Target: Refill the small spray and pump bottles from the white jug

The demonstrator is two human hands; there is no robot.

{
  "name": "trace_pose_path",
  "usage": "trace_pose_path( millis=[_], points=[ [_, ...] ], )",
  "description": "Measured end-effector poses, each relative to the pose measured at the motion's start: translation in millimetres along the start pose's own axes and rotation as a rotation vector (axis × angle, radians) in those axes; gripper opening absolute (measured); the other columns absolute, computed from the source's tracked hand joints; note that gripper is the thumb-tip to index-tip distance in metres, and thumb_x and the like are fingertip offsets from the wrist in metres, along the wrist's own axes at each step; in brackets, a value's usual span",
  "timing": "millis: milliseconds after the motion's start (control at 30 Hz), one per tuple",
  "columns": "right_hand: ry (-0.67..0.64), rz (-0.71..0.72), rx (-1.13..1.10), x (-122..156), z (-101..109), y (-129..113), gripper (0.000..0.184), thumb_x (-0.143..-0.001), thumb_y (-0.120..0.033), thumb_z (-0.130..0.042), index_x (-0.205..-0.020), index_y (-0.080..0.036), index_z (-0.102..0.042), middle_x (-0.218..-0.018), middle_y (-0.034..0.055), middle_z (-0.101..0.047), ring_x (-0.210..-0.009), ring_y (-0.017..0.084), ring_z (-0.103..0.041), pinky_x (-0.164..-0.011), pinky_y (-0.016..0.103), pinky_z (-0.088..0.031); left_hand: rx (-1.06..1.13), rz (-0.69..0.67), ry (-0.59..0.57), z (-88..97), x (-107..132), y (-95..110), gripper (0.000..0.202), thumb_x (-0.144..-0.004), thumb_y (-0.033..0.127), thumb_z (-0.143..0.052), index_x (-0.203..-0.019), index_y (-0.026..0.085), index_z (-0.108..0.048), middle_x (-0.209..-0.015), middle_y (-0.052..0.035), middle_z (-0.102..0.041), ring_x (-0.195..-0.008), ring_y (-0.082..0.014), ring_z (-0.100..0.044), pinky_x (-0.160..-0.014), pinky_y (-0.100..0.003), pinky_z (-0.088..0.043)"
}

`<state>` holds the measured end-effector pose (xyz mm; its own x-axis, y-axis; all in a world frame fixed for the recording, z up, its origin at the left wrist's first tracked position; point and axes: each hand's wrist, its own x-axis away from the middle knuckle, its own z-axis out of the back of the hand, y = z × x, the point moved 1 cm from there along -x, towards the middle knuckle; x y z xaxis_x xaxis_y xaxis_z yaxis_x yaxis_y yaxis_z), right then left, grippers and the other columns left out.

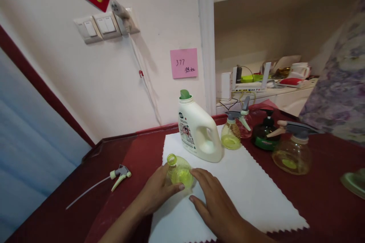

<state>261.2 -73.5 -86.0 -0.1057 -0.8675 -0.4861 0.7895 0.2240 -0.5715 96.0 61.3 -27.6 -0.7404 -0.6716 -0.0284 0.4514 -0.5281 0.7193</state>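
A small yellow-green spray bottle [179, 171] with its top off stands on a white cloth [245, 193]. My left hand [156, 191] is curled around its left side, thumb across the front. My right hand [212, 201] lies beside it on the cloth, fingers stretched, fingertips touching the bottle's right side. The removed trigger sprayer head [120, 174] with its long tube lies on the dark red table to the left.
Behind the small bottle stands a white detergent jug [198, 131] with a green cap. Further right are a yellow spray bottle [231, 133], a dark green pump bottle [264, 134] and a round clear spray bottle [292, 152]. A green lid [355, 182] sits at the right edge.
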Motion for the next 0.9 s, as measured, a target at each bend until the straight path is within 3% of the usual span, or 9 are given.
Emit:
trace_pose_path(
  millis=[167, 433, 667, 900],
  points=[
    [-0.018, -0.079, -0.106, -1.7, -1.8, 3.1, 0.055, -0.089, -0.019, -0.052, -0.142, -0.022, -0.037, -0.141, 0.014, -0.051, -0.13, 0.03, -0.05, -0.107, 0.055, -0.046, 0.125, -0.053, 0.027, -7.1, -3.5, 9.1, 0.045, -0.084, 0.04, -0.073, -0.121, 0.022, -0.057, -0.119, -0.0055, -0.069, -0.108, -0.0268, -0.063, -0.094, -0.036, -0.048],
    [0.019, -0.129, -0.225, -3.1, -4.0, 8.8, 0.061, -0.091, -0.025, -0.054, -0.146, -0.025, -0.027, -0.146, 0.0117, -0.045, -0.134, 0.026, -0.046, -0.111, 0.05, -0.042, 0.166, -0.029, 0.118, -19.1, -2.4, 15.8, 0.056, -0.085, 0.04, -0.071, -0.132, 0.019, -0.049, -0.133, -0.0118, -0.063, -0.123, -0.0305, -0.057, -0.104, -0.042, -0.043],
    [0.005, -0.197, -0.386, -3.6, 0.0, 5.6, 0.075, -0.087, -0.031, -0.062, -0.15, -0.029, -0.022, -0.152, 0.0095, -0.042, -0.138, 0.027, -0.042, -0.113, 0.05, -0.038, 0.185, -0.074, 0.099, -29.8, 14.2, 38.2, 0.059, -0.082, 0.033, -0.075, -0.135, 0.023, -0.051, -0.132, -0.008, -0.064, -0.118, -0.028, -0.059, -0.102, -0.039, -0.044],
    [-0.046, -0.181, -0.427, 0.6, -5.8, 10.8, 0.08, -0.085, -0.035, -0.065, -0.151, -0.027, -0.021, -0.153, 0.0114, -0.041, -0.138, 0.028, -0.043, -0.112, 0.05, -0.038, 0.224, -0.048, 0.075, -41.7, 24.7, 42.8, 0.056, -0.078, 0.029, -0.079, -0.13, 0.024, -0.057, -0.122, -0.0048, -0.069, -0.108, -0.0272, -0.062, -0.094, -0.037, -0.048]
  ],
)
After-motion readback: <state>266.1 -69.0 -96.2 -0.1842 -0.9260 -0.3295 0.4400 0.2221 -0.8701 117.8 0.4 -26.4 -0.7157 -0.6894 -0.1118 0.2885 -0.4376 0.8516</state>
